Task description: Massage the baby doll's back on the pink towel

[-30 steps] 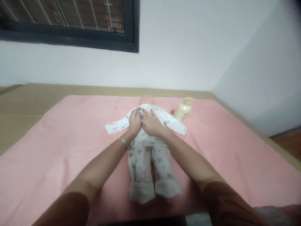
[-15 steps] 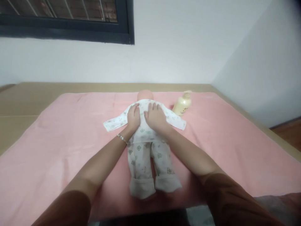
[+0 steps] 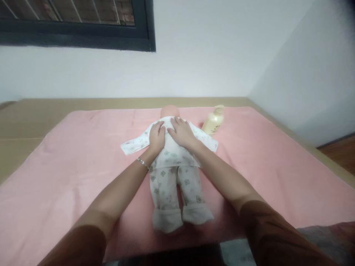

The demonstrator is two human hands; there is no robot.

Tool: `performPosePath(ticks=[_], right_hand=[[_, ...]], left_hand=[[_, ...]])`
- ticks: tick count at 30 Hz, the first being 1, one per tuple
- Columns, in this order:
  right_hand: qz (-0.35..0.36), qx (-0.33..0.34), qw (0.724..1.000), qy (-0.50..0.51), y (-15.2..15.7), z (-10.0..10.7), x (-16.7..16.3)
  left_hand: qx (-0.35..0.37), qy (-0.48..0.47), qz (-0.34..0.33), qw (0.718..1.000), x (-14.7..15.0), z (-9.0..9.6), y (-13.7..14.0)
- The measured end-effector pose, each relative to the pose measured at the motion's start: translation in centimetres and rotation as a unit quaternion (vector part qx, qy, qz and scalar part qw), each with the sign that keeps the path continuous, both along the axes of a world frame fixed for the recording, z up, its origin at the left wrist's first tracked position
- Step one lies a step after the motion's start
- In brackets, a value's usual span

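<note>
A baby doll [image 3: 172,159] in a white patterned top and trousers lies stretched out, its bald head at the far end and its sleeves spread to both sides. My left hand [image 3: 157,136] rests open on the left of its upper body, thumb toward the middle. Opposite it, my right hand [image 3: 181,133] lies flat on the upper right of the top, fingers pointing toward the head. Both palms press on the cloth, a narrow gap between them. The doll's face does not show. A silvery bracelet [image 3: 143,163] circles my left wrist.
A pink cloth [image 3: 91,159] covers the tan surface [image 3: 30,118] beneath the doll. Beyond the right sleeve is a pale yellow pump bottle [image 3: 214,121]. A white wall [image 3: 199,55] rises behind, with a dark-framed window [image 3: 144,33] at upper left.
My right hand has shifted slightly up the doll's body, toward the head and the middle. The left hand stays in about the same place. The view has moved a little.
</note>
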State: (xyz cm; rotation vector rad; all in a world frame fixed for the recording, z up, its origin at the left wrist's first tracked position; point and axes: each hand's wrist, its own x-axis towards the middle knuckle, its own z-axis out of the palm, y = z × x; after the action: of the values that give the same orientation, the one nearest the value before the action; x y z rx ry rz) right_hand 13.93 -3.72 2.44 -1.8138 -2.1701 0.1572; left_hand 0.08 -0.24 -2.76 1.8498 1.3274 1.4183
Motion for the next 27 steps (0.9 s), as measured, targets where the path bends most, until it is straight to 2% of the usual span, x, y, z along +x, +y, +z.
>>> performPosePath(ticks=[2,4,6,8,10,14,18,23,27], right_hand=[[-0.003,-0.008,0.999,-0.045,-1.5,0.4,-1.4],[0.046,-0.017,0.996,-0.080,-2.6,0.8,-2.4],[0.103,-0.026,0.991,-0.078,-2.7,1.1,-2.5],[0.132,-0.032,0.990,-0.043,-1.8,1.1,-1.6],[0.110,-0.034,0.993,0.002,-0.5,0.8,-0.4],[0.007,-0.021,0.998,0.058,1.7,-0.4,1.6],[-0.053,-0.031,0.996,0.072,2.7,-1.5,2.5],[-0.068,-0.028,0.995,0.072,3.0,-1.8,3.0],[-0.066,-0.025,0.997,0.042,2.0,-0.7,2.6]], left_hand=[[-0.002,-0.017,-0.001,1.000,-0.1,-0.1,0.0],[-0.006,-0.039,-0.004,0.999,-0.1,-0.2,0.1],[-0.010,-0.050,-0.005,0.999,-0.2,-0.3,0.2],[-0.008,-0.032,-0.003,0.999,-0.1,-0.3,0.3],[-0.004,0.006,-0.002,1.000,-0.1,-0.2,0.2],[-0.010,0.089,0.006,0.996,-0.1,0.3,0.2],[-0.047,0.210,0.017,0.976,0.1,1.3,0.2],[-0.097,0.301,0.044,0.948,1.6,3.2,-1.9],[-0.071,0.324,-0.018,0.943,2.4,4.3,-3.3]])
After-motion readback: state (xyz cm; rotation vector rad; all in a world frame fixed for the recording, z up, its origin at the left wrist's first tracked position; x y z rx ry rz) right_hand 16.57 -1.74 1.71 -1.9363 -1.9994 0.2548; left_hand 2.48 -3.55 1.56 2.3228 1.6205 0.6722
